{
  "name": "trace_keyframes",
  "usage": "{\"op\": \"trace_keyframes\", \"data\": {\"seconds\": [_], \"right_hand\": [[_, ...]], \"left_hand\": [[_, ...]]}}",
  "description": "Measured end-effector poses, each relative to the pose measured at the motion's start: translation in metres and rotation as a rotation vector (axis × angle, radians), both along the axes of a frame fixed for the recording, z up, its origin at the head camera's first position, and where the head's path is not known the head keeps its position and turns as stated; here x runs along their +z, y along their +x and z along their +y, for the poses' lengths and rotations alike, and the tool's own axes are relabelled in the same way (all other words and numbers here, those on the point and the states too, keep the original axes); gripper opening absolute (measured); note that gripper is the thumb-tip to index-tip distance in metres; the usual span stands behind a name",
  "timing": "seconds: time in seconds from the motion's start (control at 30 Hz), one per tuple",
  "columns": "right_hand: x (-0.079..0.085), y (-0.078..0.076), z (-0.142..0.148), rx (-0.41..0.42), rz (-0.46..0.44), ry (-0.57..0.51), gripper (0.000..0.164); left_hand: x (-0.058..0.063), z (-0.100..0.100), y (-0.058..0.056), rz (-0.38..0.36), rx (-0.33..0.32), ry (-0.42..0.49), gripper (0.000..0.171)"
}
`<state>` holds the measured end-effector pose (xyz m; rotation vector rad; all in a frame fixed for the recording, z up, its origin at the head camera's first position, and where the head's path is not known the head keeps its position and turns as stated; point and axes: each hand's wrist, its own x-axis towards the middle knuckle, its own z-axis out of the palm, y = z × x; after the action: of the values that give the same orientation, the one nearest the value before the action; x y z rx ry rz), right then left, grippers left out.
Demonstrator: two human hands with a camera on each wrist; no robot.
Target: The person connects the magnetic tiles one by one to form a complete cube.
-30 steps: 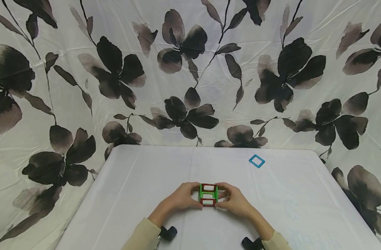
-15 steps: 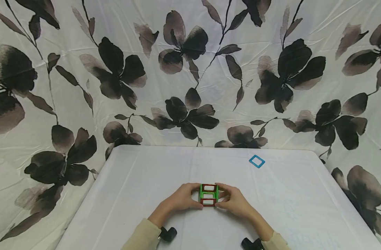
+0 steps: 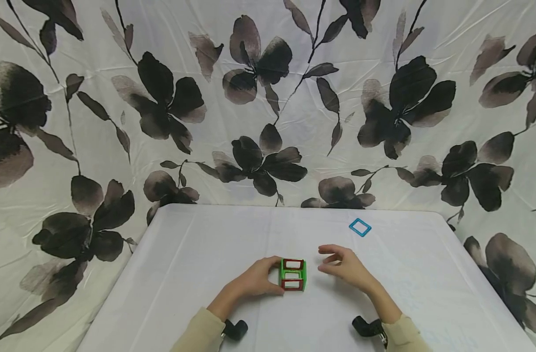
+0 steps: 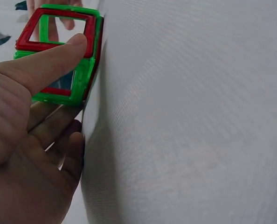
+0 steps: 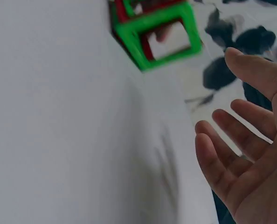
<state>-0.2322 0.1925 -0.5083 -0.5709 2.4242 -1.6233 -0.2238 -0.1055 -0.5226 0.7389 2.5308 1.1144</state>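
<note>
A small box-shaped frame of red and green magnetic tiles (image 3: 292, 283) stands on the white table. My left hand (image 3: 255, 279) holds it from the left, thumb at the near side and fingers at the far side. The left wrist view shows the thumb lying across a red tile of the magnetic tile box (image 4: 54, 45). My right hand (image 3: 348, 268) is apart from the box, to its right, with fingers loosely bent and nothing in them. In the right wrist view a gap shows between the right hand (image 5: 250, 140) and a green side tile (image 5: 192, 28).
A single blue square tile frame (image 3: 351, 227) lies flat toward the back right of the white table (image 3: 215, 234). Behind the table hangs a white cloth with dark flowers (image 3: 268, 98). Black wrist cameras (image 3: 235, 330) sit under both forearms.
My right hand has let go of the tile box and moved right and slightly away from it. The left hand keeps its hold, and the box stays in place.
</note>
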Motion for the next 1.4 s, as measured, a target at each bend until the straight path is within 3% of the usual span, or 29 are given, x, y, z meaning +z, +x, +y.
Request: {"op": "trace_keyframes", "data": {"seconds": [0.23, 0.43, 0.73, 0.87, 1.13, 1.4], "right_hand": [[0.009, -0.027, 0.036, -0.208, 0.099, 0.027, 0.044], [0.003, -0.047, 0.061, -0.402, 0.183, 0.023, 0.041], [-0.017, -0.076, 0.091, -0.636, 0.095, 0.122, 0.056], [-0.026, -0.082, 0.096, -0.659, 0.06, 0.181, 0.062], [-0.038, -0.087, 0.094, -0.661, 0.084, 0.366, 0.07], [-0.037, -0.085, 0.088, -0.657, 0.121, 0.522, 0.072]], "left_hand": [[0.0, -0.002, 0.0, -0.022, 0.014, 0.01, 0.069], [0.0, -0.002, 0.002, -0.047, 0.008, 0.03, 0.068], [-0.005, -0.002, 0.0, -0.056, 0.01, 0.04, 0.071], [-0.008, -0.001, 0.0, -0.056, 0.007, 0.048, 0.072], [-0.008, -0.003, 0.002, -0.064, 0.02, 0.05, 0.072], [-0.007, -0.005, 0.002, -0.072, 0.009, 0.039, 0.074]]}}
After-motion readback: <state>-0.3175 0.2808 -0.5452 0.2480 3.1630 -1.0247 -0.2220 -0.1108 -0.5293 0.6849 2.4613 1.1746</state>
